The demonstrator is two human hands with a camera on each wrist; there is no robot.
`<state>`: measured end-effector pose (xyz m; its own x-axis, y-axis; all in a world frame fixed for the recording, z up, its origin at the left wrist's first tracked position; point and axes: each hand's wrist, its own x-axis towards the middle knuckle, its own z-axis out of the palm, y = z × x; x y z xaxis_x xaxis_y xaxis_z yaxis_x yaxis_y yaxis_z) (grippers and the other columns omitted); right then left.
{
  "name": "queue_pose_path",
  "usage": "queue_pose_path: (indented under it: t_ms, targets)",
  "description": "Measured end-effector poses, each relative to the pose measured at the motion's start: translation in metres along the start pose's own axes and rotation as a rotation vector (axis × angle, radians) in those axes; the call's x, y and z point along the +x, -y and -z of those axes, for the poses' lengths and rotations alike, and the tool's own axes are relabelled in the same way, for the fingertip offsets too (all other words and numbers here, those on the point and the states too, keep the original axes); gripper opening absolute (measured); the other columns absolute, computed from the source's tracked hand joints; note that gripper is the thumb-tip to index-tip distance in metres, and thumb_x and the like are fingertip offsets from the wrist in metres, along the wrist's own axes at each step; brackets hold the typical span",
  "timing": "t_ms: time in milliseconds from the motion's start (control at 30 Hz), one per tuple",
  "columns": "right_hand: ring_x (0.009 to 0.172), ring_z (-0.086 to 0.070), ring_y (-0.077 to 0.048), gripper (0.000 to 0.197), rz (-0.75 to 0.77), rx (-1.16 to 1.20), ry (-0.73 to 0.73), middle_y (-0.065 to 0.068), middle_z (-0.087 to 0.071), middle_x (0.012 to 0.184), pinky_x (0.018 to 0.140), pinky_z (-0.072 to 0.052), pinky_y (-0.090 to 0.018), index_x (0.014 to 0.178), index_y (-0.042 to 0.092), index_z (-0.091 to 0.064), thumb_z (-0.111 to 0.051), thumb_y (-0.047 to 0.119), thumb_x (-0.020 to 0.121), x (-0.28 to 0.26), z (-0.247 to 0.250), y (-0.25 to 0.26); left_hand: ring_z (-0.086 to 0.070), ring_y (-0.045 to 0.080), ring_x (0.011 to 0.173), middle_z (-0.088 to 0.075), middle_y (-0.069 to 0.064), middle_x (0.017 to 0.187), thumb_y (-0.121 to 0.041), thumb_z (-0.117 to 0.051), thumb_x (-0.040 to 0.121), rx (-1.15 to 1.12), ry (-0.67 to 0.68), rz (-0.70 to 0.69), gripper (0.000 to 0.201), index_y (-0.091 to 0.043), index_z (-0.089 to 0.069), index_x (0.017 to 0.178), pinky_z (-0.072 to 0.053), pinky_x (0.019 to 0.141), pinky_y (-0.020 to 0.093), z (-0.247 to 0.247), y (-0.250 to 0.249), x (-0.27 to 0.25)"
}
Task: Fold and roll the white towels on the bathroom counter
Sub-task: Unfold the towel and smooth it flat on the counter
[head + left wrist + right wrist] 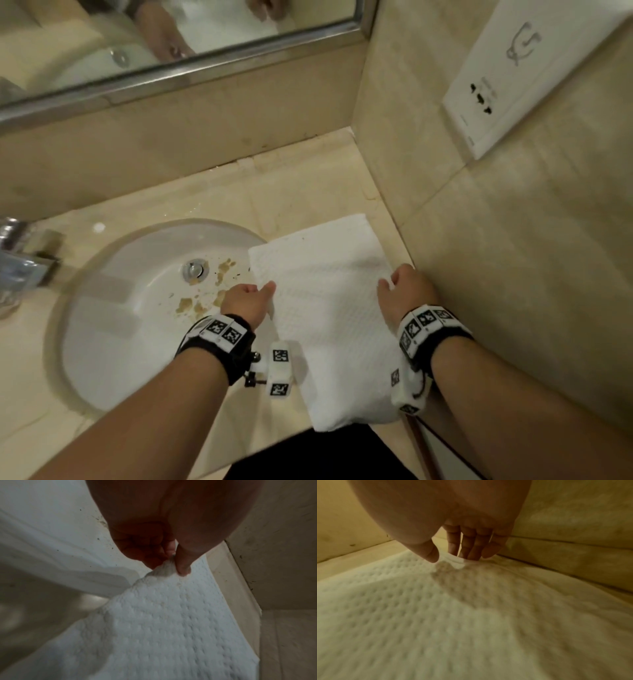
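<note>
The left hand (246, 301) pinches the towel (329, 308), the right hand (406, 291) hold is unclear; slack may drop an edge into the soiled sink (113, 342).

A single white towel (329, 308) lies lengthwise as a long strip on the beige worktop (291, 192), between the sink (113, 342) and the side wall (513, 274). Its weave is dimpled, like a waffle. The far end rests flat, its left corner reaching over the sink's rim; the near end droops, rounded, past the worktop's front edge. The left hand (245, 301) pinches the left edge up into a small peak. At the right edge, the right hand (407, 294) appears to gather a low ridge of cloth between thumb and fingers, though blur softens that view.
</note>
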<state>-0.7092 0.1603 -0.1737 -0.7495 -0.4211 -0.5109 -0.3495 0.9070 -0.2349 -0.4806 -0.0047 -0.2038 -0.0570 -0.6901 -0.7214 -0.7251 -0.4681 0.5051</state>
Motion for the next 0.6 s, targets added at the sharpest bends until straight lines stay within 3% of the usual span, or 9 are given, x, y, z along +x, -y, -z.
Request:
queue_pose_path:
  t_ms: [100, 167, 200, 267, 333, 400, 500, 600]
  targets:
    - [0.102, -0.059, -0.025, 0.045, 0.071, 0.076, -0.028, -0.002, -0.058, 0.115, 0.089, -0.053, -0.04, 0.117, 0.018, -0.058, -0.056, 0.055, 0.091, 0.009, -0.001, 0.015, -0.068, 0.041, 0.094, -0.069, 0.026, 0.111, -0.049, -0.072, 0.089, -0.025, -0.013, 0.008, 0.05, 0.0, -0.067, 0.097, -0.052, 0.085, 0.041, -0.002, 0.002, 0.002]
    - [0.098, -0.061, -0.024, 0.04, 0.081, 0.163, 0.004, 0.001, -0.06, 0.109, 0.086, -0.053, -0.039, 0.113, 0.02, -0.058, -0.055, 0.055, 0.093, 0.02, 0.0, 0.026, -0.065, 0.037, 0.085, -0.068, 0.024, 0.094, -0.048, -0.075, 0.087, -0.078, -0.017, 0.03, 0.054, 0.003, -0.066, 0.104, -0.051, 0.085, 0.041, -0.004, 0.005, 0.004]
    - [0.093, -0.062, -0.024, 0.032, 0.069, 0.222, 0.015, 0.002, -0.062, 0.103, 0.083, -0.053, -0.037, 0.107, 0.02, -0.057, -0.054, 0.05, 0.096, 0.025, 0.001, 0.031, -0.061, 0.032, 0.076, -0.064, 0.016, 0.082, -0.047, -0.076, 0.086, -0.096, -0.011, 0.035, 0.047, -0.002, -0.066, 0.095, -0.052, 0.086, 0.042, -0.006, 0.006, 0.005]
    - [0.084, -0.062, -0.024, 0.022, 0.059, 0.349, -0.047, 0.002, -0.063, 0.089, 0.075, -0.051, -0.035, 0.095, 0.02, -0.055, -0.05, 0.04, 0.101, 0.035, 0.003, 0.039, -0.052, 0.023, 0.07, -0.056, 0.002, 0.075, -0.049, -0.077, 0.084, -0.115, -0.005, 0.054, 0.04, -0.018, -0.054, 0.075, -0.053, 0.084, 0.043, -0.008, 0.01, 0.008]
    - [0.075, -0.059, -0.024, 0.023, 0.075, 0.376, -0.148, 0.0, -0.06, 0.081, 0.067, -0.046, -0.032, 0.086, 0.018, -0.052, -0.049, 0.034, 0.103, 0.041, 0.005, 0.043, -0.054, 0.021, 0.071, -0.06, 0.001, 0.078, -0.053, -0.078, 0.081, -0.12, 0.007, 0.058, 0.042, -0.02, -0.053, 0.076, -0.05, 0.076, 0.037, -0.01, 0.012, 0.009]
    - [0.075, -0.056, -0.026, 0.025, 0.092, 0.249, -0.187, -0.005, -0.058, 0.087, 0.069, -0.045, -0.033, 0.083, 0.016, -0.053, -0.051, 0.032, 0.102, 0.046, 0.002, 0.04, -0.057, 0.022, 0.071, -0.062, 0.002, 0.078, -0.051, -0.079, 0.082, -0.125, 0.008, 0.048, 0.042, -0.018, -0.054, 0.079, -0.047, 0.07, 0.033, -0.011, 0.012, 0.007]
    - [0.088, -0.056, -0.031, 0.019, 0.079, 0.076, -0.165, -0.011, -0.054, 0.104, 0.082, -0.049, -0.038, 0.093, 0.014, -0.058, -0.055, 0.032, 0.099, 0.05, -0.003, 0.038, -0.051, 0.02, 0.066, -0.055, 0.0, 0.072, -0.047, -0.077, 0.085, -0.12, 0.016, 0.064, 0.043, -0.019, -0.046, 0.076, -0.042, 0.063, 0.032, -0.014, 0.011, 0.006]
    - [0.103, -0.057, -0.034, 0.021, 0.061, 0.111, -0.157, -0.013, -0.056, 0.117, 0.088, -0.048, -0.041, 0.109, 0.011, -0.057, -0.058, 0.029, 0.098, 0.05, -0.004, 0.045, -0.055, 0.022, 0.067, -0.057, 0.002, 0.073, -0.05, -0.078, 0.081, -0.142, 0.042, 0.085, 0.046, -0.021, -0.044, 0.075, -0.057, 0.072, 0.042, -0.016, 0.012, 0.01]
